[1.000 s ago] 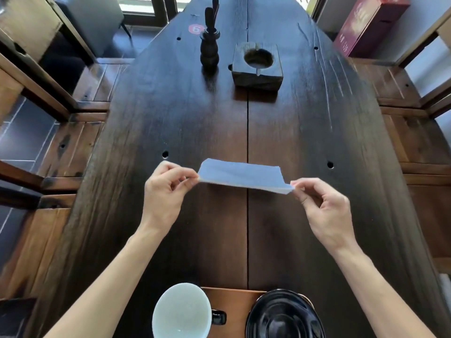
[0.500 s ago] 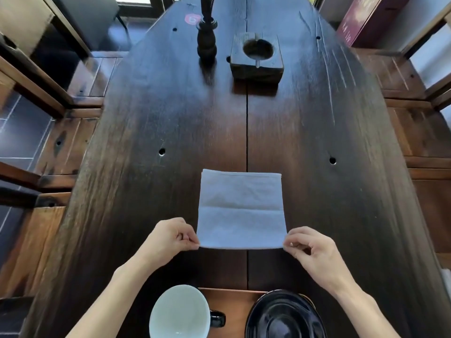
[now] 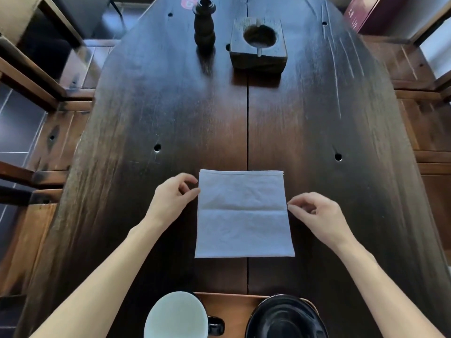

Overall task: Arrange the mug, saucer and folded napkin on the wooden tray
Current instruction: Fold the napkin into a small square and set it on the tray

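Napkin (image 3: 242,213) now laid flat on the table (image 3: 317,142), released since half a second ago — left hand (image 3: 170,200) and right hand (image 3: 317,215) loosely curled at its side edges, nothing gripped. Folding judged next; mug (image 3: 175,315) and saucer (image 3: 284,318) are seen by the tray (image 3: 229,311).

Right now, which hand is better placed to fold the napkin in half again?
Left, marginally. The left hand has its fingers at the napkin edge near the far corner; the right hand sits lower, at the crease.

Daylight glare from far end, wide-angle edge bending, slightly soft
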Tool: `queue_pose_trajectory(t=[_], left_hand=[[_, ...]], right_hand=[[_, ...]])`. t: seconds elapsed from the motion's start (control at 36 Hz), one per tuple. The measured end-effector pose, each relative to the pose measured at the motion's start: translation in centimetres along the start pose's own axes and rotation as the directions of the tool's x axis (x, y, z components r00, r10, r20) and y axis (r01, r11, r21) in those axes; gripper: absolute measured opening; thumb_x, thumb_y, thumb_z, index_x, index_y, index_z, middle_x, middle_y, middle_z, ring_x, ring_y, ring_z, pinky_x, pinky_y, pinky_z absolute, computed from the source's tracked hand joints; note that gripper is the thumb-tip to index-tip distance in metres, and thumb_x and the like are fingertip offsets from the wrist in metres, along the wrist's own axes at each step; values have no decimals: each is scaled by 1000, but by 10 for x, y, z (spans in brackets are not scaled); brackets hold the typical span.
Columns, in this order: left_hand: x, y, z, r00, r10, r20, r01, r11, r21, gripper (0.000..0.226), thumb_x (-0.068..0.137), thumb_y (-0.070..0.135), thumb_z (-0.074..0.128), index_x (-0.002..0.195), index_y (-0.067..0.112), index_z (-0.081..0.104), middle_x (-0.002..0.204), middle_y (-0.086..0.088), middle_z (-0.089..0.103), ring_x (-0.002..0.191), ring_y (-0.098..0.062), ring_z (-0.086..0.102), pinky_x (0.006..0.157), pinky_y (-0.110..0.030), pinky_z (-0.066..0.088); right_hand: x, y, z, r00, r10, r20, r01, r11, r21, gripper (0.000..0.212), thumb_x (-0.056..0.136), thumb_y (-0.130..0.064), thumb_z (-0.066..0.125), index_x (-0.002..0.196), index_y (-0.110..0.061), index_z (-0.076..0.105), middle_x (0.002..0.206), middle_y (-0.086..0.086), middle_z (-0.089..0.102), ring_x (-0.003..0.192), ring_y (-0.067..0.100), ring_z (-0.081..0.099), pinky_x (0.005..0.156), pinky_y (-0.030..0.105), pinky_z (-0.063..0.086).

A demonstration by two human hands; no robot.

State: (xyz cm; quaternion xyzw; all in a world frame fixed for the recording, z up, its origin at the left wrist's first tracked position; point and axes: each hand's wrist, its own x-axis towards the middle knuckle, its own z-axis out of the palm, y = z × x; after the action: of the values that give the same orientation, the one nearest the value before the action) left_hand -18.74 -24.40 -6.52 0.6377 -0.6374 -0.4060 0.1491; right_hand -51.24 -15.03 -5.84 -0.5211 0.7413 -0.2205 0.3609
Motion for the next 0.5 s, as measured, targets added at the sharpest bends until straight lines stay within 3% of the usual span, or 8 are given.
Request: queue_pose_trajectory(t=[0.11, 0.22, 0.33, 0.44, 0.5], left_hand=[[24, 8, 8, 996, 69, -52, -65, 995, 72, 35, 88, 31, 73, 122, 37, 64, 95, 0, 54, 77, -14, 53, 83, -43, 55], [35, 17, 16, 998, 0, -59, 12, 979, 203, 52, 85, 42, 74, 133, 43, 54, 106, 5, 50, 96, -13, 54, 82, -39, 44], [43, 14, 22, 992, -88, -91, 101, 983, 153, 40, 82, 39, 77, 119, 38, 60, 103, 5, 49, 93, -15, 55, 78, -37, 38], [52, 10, 20, 992, -88, -87, 96, 991, 91, 23, 81, 32, 79, 101, 33, 68, 89, 6, 47, 88, -15, 54, 75, -36, 44], [57, 7, 17, 994, -93, -64, 97, 994, 59, 15, 79, 27, 81, 91, 30, 72, 84, 8, 45, 84, -12, 52, 81, -41, 50]], right_hand=[[34, -15, 3, 997, -25, -73, 23, 999, -24, 11, 88, -20, 76, 98, -25, 76, 91, -3, 67, 80, 11, 62, 68, 5, 44], [63, -22, 14, 995, -52, -84, 42, 993, -113, 20, 89, -24, 74, 110, -26, 72, 94, -2, 59, 79, 5, 55, 71, 9, 40], [83, -19, 25, 992, 36, -120, -52, 990, -132, 18, 92, -25, 70, 108, -16, 69, 98, 4, 60, 79, 10, 53, 80, 25, 46], [87, -17, 28, 989, 44, -140, -64, 988, -143, 13, 90, -23, 71, 101, -16, 71, 95, 3, 58, 73, 6, 50, 78, 26, 43], [87, -15, 28, 990, 36, -135, -56, 987, -149, 11, 88, -22, 73, 97, -17, 71, 93, 1, 55, 71, 4, 49, 75, 25, 42]])
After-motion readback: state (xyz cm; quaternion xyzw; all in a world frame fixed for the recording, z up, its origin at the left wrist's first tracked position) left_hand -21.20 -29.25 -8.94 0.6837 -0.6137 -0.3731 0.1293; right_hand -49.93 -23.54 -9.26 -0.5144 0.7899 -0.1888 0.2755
